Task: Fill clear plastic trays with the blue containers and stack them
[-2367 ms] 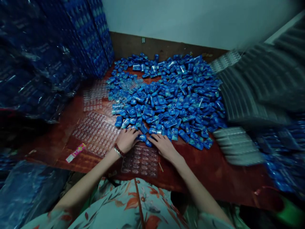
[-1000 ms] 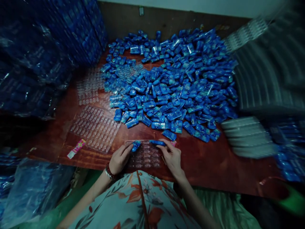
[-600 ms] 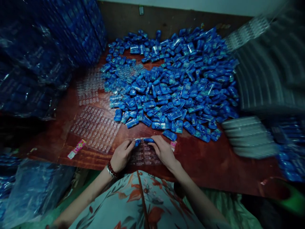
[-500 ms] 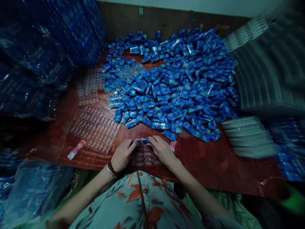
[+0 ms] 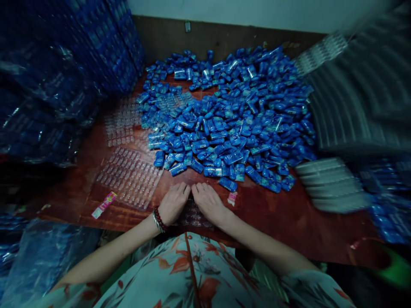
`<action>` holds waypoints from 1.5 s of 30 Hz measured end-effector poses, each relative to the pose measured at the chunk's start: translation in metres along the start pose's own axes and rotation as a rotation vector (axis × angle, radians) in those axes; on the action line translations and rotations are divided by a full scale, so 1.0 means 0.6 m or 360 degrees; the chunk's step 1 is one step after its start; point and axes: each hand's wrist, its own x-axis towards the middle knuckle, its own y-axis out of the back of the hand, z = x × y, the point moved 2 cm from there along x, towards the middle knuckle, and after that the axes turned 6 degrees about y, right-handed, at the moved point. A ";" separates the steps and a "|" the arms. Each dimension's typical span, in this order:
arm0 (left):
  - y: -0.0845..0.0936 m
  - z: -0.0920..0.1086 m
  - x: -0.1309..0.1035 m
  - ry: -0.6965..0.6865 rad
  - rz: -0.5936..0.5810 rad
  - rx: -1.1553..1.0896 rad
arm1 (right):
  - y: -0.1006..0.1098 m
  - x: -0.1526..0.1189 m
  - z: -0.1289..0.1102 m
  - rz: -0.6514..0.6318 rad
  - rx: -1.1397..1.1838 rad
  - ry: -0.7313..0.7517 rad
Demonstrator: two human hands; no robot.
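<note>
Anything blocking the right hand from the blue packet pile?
Nothing visible: bare tabletop separates the right hand from the blue packet pile. The pink wrapper lies right of the hand, off that path.

From a camera worn on the person's head, the one view looked forward and steeply down. The patterned shirt (image 5: 205, 269) was nearest the lens, across the bottom. A little farther off, near the middle, came the left hand (image 5: 175, 201) and the right hand (image 5: 208, 203). Beyond them the red-brown table (image 5: 272, 222) stretched away toward the pale wall (image 5: 240, 15) at the top. The view was wide, its side edges blurred.
</note>
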 end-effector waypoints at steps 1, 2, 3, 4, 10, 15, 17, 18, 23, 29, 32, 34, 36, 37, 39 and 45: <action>-0.007 -0.003 0.000 0.0000 0.0050 -0.0028 | -0.003 -0.001 0.002 0.0016 0.0006 0.0011; -0.013 -0.005 0.000 -0.0005 0.0112 -0.0064 | -0.005 -0.002 0.006 0.0044 0.0024 0.0024; -0.020 -0.008 0.001 -0.0019 0.0178 -0.0103 | -0.006 -0.004 0.012 0.0080 0.0052 0.0037; -0.025 -0.010 0.003 -0.0042 0.0240 -0.0141 | -0.006 -0.006 0.020 0.0119 0.0093 0.0058; 0.002 -0.042 0.031 -0.0037 0.0547 -0.0262 | 0.011 -0.018 0.106 0.0419 0.0416 -0.0041; 0.029 -0.083 0.076 0.0373 0.0425 -0.0112 | 0.008 0.014 0.137 0.0121 0.0077 -0.0066; 0.026 -0.087 0.099 0.0429 0.0211 0.0005 | 0.004 0.037 0.129 -0.0007 -0.0052 -0.0035; 0.024 -0.087 0.110 0.0443 0.0117 0.0032 | 0.003 0.047 0.125 -0.0053 -0.0076 -0.0024; 0.029 -0.095 0.101 0.0419 0.0072 -0.0034 | 0.019 0.023 0.147 0.0078 0.0240 -0.0141; 0.031 -0.083 -0.038 0.0420 0.0736 -0.0847 | 0.026 -0.107 0.151 0.0651 0.1229 -0.0470; 0.003 -0.043 -0.072 0.0298 0.0802 -0.1025 | 0.002 -0.115 0.107 0.0744 0.1301 -0.0288; -0.022 -0.020 -0.068 0.0131 0.0781 -0.0947 | -0.018 -0.103 0.086 0.0783 0.1208 -0.0138; -0.046 -0.012 -0.053 0.0008 0.0765 -0.0796 | -0.033 -0.089 0.076 0.0729 0.1059 -0.0005; -0.054 -0.013 -0.046 -0.0034 0.0761 -0.0714 | -0.037 -0.084 0.074 0.0669 0.0958 0.0051; -0.059 -0.019 -0.035 -0.0107 0.0741 -0.0549 | -0.037 -0.078 0.069 0.0533 0.0702 0.0108; -0.023 -0.006 -0.016 -0.0341 0.0496 -0.0167 | -0.007 -0.052 0.029 0.0222 0.0048 0.0089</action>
